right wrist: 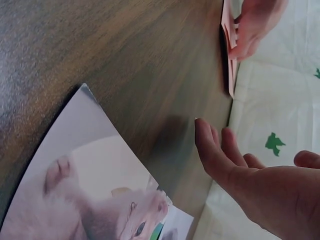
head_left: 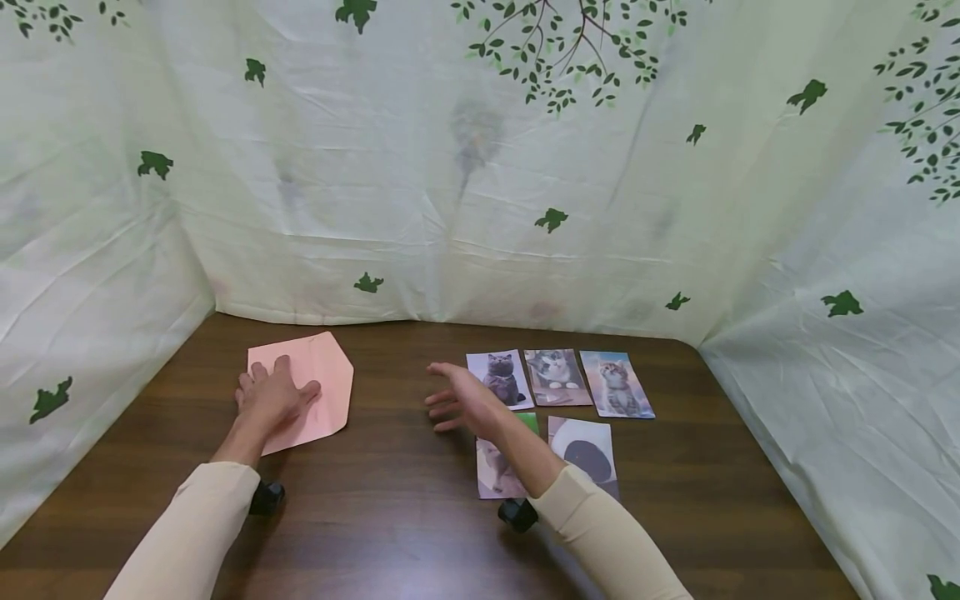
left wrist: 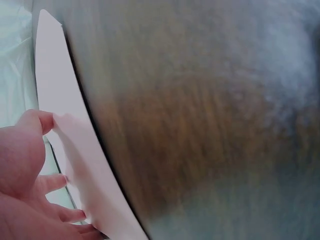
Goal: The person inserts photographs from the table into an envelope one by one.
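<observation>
So the left hand [head_left: 273, 398] is on the envelope [head_left: 335, 379], left of centre in the head view, with fingers spread over the pink paper, so part of it is hidden. In the left wrist view the envelope runs off the bottom edge, and the fingers get lost down in the lower left.

The right hand [head_left: 468, 400] is held out near the middle of the frame, fingers loosely extended, over the worktop [head_left: 397, 517]. Its forearm is a pain, honestly: it covers a chunk of the lower-left card [head_left: 491, 479]. You get a green strip at the top, and the right wrist view shows a pale kitten on it, cut off at the bottom. The lower-right card [head_left: 588, 454] has a dark rounded shape I can't make out, and the sleeve [head_left: 600, 533] hides one corner.

Above those, it's easier: dark grey cat card [head_left: 502, 379], grey-and-white kitten card [head_left: 557, 377], striped kitten card [head_left: 617, 385], side by side.

Worktop's dark brown wood grain with a glare patch low in the frame; the left wrist view of it is mostly blur. Behind and on both sides hangs pale, creased cloth [head_left: 337, 167] with green leaf prints, plus leafy branches along the top, cropped by the frame edge.
</observation>
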The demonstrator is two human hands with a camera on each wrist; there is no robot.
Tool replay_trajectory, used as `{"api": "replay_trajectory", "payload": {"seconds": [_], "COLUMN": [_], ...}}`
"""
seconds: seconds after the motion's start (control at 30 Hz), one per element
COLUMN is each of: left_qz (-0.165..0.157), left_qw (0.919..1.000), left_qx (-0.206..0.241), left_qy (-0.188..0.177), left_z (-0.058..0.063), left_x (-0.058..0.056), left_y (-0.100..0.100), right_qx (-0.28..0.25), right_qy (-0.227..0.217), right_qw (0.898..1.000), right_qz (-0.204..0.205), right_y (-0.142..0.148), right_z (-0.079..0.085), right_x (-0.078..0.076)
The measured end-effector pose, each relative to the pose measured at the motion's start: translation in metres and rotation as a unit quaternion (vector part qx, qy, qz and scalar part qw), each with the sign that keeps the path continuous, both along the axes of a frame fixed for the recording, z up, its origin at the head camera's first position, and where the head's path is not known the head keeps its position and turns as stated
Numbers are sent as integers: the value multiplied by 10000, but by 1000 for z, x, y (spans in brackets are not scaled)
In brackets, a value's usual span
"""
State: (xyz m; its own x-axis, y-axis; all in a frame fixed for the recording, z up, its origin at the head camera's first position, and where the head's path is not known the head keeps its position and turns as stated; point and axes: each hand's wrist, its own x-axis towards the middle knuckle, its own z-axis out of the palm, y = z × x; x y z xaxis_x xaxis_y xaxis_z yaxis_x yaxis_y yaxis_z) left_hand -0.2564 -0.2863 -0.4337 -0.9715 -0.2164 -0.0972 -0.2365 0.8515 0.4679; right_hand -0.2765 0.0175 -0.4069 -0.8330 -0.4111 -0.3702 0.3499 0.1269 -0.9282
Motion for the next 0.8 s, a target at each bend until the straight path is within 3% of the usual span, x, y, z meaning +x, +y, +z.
{"api": "replay_trajectory", "payload": {"seconds": [0.37, 0.8], "left_qz": [-124, -222], "left_qw": [9996, 9997], "left_qx": [19, -140], "left_qy": [-258, 3], "left_z": [4, 3], "left_x": [-1, 2], "left_y": [-1, -3], "right_qx": [-23, -173], "right_qy": [-96, -131], "right_qw": [9999, 9997], "right_qz": [-48, -133], "right_y": [-2, 2], "right_z": [0, 0], "right_x": [1, -1]}}
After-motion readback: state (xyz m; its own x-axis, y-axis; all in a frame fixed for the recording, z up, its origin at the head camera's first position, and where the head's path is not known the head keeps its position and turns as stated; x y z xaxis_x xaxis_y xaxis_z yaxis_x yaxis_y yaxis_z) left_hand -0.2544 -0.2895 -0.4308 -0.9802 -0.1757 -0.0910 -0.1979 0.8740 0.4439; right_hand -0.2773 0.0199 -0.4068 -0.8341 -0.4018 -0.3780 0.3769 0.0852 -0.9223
